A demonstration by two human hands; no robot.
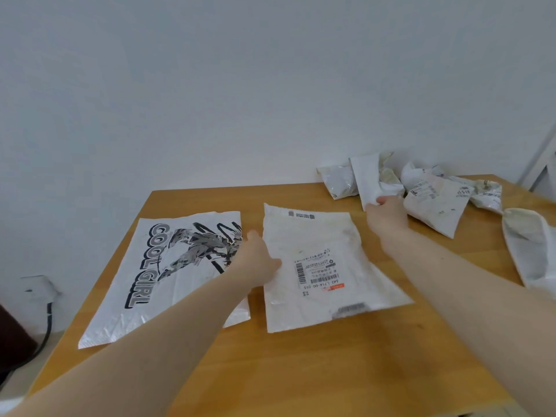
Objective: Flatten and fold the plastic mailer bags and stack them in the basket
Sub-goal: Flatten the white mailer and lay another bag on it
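Note:
A white mailer with a shipping label (325, 266) lies flat in the middle of the wooden table (346, 371). My left hand (255, 263) holds its left edge, thumb on top. To the left lies a flat white mailer printed "COOL GIRL" (144, 284), partly under my left forearm. My right hand (388, 215) reaches to the back right and grips the lower edge of a crumpled white mailer (368, 179) that stands up from a pile of crumpled mailers (433, 203). No basket is in view.
Another crumpled mailer (529, 248) lies at the table's right edge. The table stands against a white wall. On the floor at the left are a white power box (36, 287) with a black cable and a dark object (12, 335).

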